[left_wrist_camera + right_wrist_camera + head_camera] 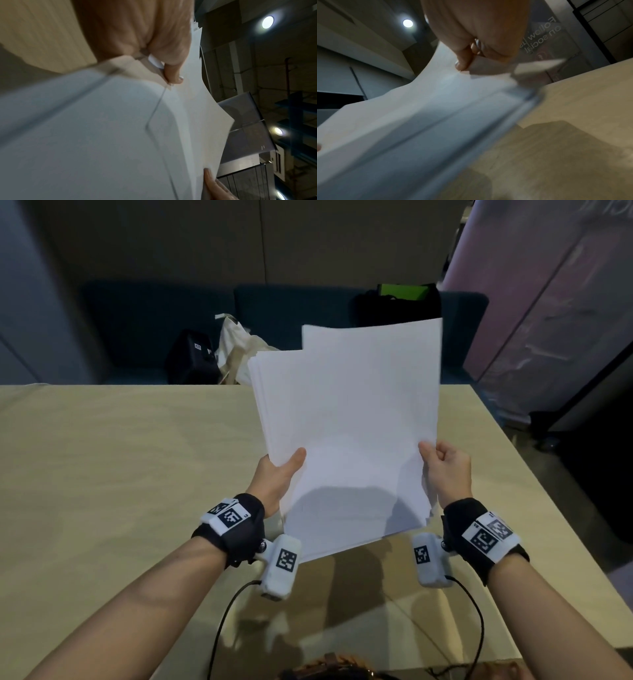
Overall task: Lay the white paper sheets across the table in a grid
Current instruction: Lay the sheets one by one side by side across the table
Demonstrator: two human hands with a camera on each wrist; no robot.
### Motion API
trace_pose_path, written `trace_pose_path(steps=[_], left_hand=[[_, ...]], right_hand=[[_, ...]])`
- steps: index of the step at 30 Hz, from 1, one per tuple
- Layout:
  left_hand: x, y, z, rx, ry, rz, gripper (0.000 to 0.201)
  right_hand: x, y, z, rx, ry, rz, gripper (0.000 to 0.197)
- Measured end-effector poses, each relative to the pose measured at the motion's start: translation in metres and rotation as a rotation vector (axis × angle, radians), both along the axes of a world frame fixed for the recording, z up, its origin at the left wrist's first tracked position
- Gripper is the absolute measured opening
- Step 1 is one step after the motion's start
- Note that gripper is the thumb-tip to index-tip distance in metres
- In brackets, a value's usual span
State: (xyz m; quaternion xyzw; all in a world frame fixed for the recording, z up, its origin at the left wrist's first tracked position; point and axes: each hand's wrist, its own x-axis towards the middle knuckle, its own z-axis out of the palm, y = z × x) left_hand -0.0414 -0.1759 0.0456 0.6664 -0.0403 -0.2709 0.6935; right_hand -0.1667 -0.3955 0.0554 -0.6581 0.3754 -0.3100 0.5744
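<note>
A stack of white paper sheets (346,419) is held tilted up above the pale wooden table (120,460). My left hand (279,474) grips the stack's left edge, thumb on top. My right hand (445,470) pinches the right edge of the front sheet, which stands offset higher and to the right of the rest. In the left wrist view the thumb (173,73) presses on the paper (120,135). Seen from the right wrist, the thumb (464,60) and curled fingers pinch the sheet's edge (419,108). No sheet lies on the table.
Behind the table's far edge runs a dark blue bench (308,313) with a black bag (193,359), a cream tote (239,347) and a dark bag with a green item (400,299). A glass partition (548,320) stands at the right.
</note>
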Motion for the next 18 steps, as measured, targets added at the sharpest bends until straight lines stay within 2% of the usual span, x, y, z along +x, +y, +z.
trace_pose_path(steps=[2, 4, 7, 10, 15, 18], left_hand=[[-0.001, -0.005, -0.004, -0.002, 0.017, 0.03, 0.036], [-0.002, -0.007, -0.006, -0.009, 0.029, 0.057, 0.028], [0.0, -0.008, -0.01, -0.013, 0.057, 0.123, 0.025], [0.002, -0.004, -0.012, -0.03, 0.054, 0.169, 0.022], [0.011, 0.006, -0.012, -0.051, 0.052, 0.25, 0.024], [0.015, 0.01, -0.014, -0.044, 0.058, 0.264, 0.016]], right_hand=[[-0.003, -0.021, -0.001, -0.059, 0.042, -0.033, 0.029], [-0.005, -0.044, -0.002, -0.115, 0.112, -0.03, 0.033], [-0.006, -0.077, -0.008, -0.134, 0.192, -0.06, 0.019], [-0.009, -0.106, -0.02, -0.137, 0.28, -0.191, 0.003], [-0.01, -0.145, -0.054, -0.186, 0.493, -0.241, 0.018], [-0.009, -0.156, -0.063, -0.177, 0.564, -0.232, 0.022]])
